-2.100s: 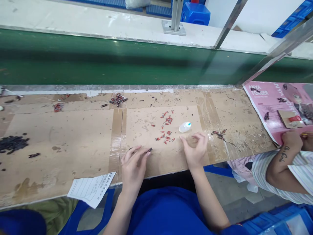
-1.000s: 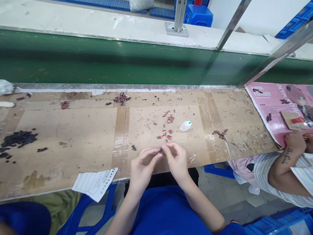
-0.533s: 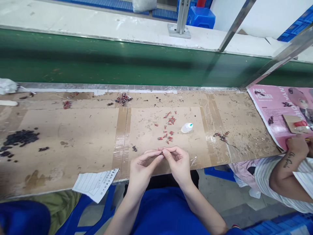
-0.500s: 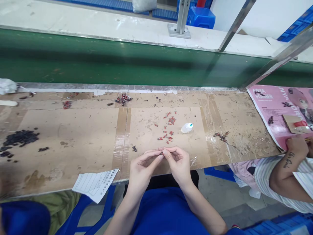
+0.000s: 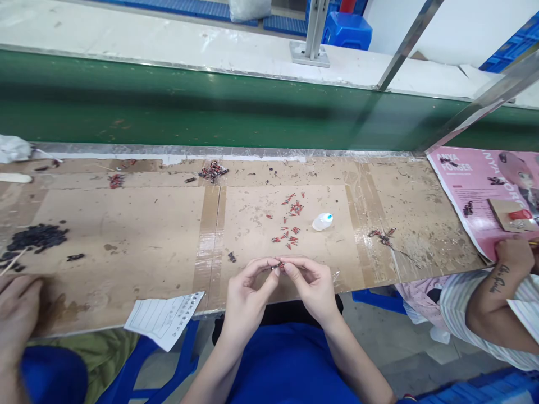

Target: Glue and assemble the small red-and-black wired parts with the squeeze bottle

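Between my fingertips is a small black and red part point(image 5: 278, 266), too small to tell its exact kind. My left hand point(image 5: 249, 286) pinches its dark end, and my right hand point(image 5: 309, 283) pinches the reddish end. Just beyond my hands, several small red pieces point(image 5: 290, 238) with dark tips lie scattered on the cardboard point(image 5: 177, 224). A small white bottle point(image 5: 323, 221) with a blue tip leans to the right of them. One small black part point(image 5: 231, 257) lies left of my fingers.
A pile of red and black parts point(image 5: 213, 171) sits at the back. Black pieces point(image 5: 37, 237) are heaped at far left, near a co-worker's hand point(image 5: 19, 297). A paper sheet point(image 5: 164, 320) overhangs the front edge. Another co-worker's arm point(image 5: 497, 286) rests at right by a pink poster point(image 5: 457, 185).
My fingertips have drawn slightly apart, and more of the black and red part shows. At the left, a co-worker's hand with a thin stick has come into view.
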{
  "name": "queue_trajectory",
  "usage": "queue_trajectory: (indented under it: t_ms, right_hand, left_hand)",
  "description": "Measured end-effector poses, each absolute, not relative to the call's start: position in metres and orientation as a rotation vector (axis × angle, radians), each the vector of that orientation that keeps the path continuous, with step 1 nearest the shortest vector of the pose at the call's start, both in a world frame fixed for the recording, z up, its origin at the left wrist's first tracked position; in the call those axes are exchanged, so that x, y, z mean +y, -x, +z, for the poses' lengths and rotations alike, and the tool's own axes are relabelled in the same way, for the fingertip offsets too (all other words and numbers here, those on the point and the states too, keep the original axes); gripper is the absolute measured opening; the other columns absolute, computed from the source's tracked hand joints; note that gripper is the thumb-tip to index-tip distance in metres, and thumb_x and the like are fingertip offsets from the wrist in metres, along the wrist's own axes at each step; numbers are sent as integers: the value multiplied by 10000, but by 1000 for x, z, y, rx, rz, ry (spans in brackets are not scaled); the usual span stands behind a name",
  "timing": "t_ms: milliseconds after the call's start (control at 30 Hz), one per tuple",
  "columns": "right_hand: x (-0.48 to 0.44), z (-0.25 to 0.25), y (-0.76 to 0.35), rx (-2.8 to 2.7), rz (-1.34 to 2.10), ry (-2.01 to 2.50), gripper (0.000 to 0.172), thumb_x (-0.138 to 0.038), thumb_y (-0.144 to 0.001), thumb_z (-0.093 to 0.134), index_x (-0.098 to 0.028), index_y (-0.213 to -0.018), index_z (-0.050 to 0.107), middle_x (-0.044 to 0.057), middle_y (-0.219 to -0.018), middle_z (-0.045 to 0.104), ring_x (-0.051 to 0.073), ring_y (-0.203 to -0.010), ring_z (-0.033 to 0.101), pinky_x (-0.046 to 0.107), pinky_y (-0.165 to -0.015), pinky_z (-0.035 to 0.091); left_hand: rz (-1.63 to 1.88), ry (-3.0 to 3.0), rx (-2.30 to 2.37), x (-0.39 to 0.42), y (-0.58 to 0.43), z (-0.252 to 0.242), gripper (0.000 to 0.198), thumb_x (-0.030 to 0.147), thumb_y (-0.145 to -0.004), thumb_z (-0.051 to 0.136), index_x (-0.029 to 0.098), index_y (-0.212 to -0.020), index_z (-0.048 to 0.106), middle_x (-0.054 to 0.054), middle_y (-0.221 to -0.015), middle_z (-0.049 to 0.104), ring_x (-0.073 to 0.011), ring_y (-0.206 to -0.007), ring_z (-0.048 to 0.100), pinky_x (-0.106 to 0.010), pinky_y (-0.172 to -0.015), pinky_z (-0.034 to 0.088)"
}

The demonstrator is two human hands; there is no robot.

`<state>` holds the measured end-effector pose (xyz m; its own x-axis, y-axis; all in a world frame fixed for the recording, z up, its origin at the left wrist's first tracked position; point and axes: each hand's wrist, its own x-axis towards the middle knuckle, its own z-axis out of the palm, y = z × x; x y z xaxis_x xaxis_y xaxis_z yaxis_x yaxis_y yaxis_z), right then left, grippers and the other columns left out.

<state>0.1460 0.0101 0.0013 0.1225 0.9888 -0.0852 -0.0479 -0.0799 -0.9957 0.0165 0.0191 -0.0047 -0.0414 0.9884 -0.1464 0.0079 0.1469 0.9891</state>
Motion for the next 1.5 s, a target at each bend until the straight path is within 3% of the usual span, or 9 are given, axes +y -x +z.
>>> queue_trajectory:
  t_ms: [200, 600, 733, 867, 1167, 1267, 1367, 1500]
  right_hand:
    - [7, 8, -153, -1360, 919, 1357, 161, -232, -910, 589, -227, -868, 745, 59, -885, 776, 192, -824, 729, 324, -782, 605]
    - [8, 11, -160, -1433, 902, 1347, 130, -233, -909, 591, -223, -897, 719, 57, -887, 743, 185, -831, 705, 315, -752, 596]
    - [9, 14, -163, -1383, 1022, 1350, 116, -231, -893, 603, -229, -898, 718, 42, -916, 733, 175, -856, 700, 294, -767, 592]
    - [10, 12, -166, -1289, 1213, 1362, 97, -267, -880, 617, -225, -859, 702, 28, -907, 711, 161, -818, 688, 275, -728, 579]
    - [11, 4, -163, -1237, 1354, 1370, 158, -361, -868, 624, -211, -850, 671, 25, -869, 700, 164, -778, 668, 265, -677, 551]
    - [12, -3, -178, -1221, 1334, 1432, 244, -453, -853, 642, -213, -857, 689, 41, -889, 727, 192, -813, 684, 303, -724, 563]
    - [14, -15, -220, -1192, 1062, 1673, 334, -526, -846, 614, -208, -903, 698, 82, -944, 734, 242, -896, 676, 381, -809, 549]
    - [17, -29, -293, -1224, 279, 2073, 478, -586, -858, 495, -156, -921, 696, 181, -974, 688, 340, -972, 596, 562, -905, 464]
  left_hand:
    - [1111, -1180, 1295, 18, -15, 1, 125, 293, -758, 699, 188, -811, 743, -56, -830, 742, -178, -806, 708, -252, -772, 577]
    - [1055, -1342, 1303, 21, -12, 5, 163, 337, -803, 666, 196, -842, 738, -66, -855, 737, -198, -854, 698, -289, -789, 579]
    - [1049, -1513, 1328, 21, -8, 1, 154, 333, -853, 641, 219, -916, 722, -55, -902, 739, -199, -903, 704, -302, -819, 564]
    - [1074, -1766, 1368, 22, -3, -1, 137, 325, -890, 616, 254, -848, 725, -39, -907, 756, -219, -976, 701, -356, -888, 519]
    - [1107, -1936, 1295, 23, -4, -11, 159, 267, -923, 579, 266, -837, 712, -8, -835, 767, -194, -876, 728, -372, -915, 480]
    - [996, -1978, 1255, 22, -6, -16, 137, 296, -938, 554, 275, -966, 687, -10, -877, 775, -220, -989, 716, -433, -1004, 454]
    - [993, -2029, 1346, 23, 7, -20, 228, 262, -946, 532, 274, -1161, 607, -31, -1044, 762, -235, -1149, 655, -497, -1091, 398]
    - [949, -2304, 1401, 37, 55, -30, 353, 75, -897, 445, 272, -1131, 620, -33, -1151, 726, -258, -1259, 568, -481, -1030, 460]
